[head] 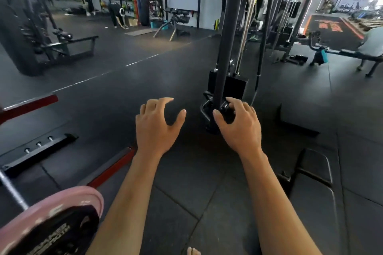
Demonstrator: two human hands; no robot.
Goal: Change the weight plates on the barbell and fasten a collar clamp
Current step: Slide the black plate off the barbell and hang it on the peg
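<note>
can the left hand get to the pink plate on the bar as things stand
Probably yes: the left hand is open and empty, and nothing lies between it and the pink plate low at the left.

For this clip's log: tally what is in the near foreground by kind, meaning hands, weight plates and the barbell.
Hands: 2, both empty with fingers spread, left hand and right hand
Weight plates on the bar: 2, pink plate and black plate outside it
Barbell: 1, barbell shaft
Total: 5
</note>
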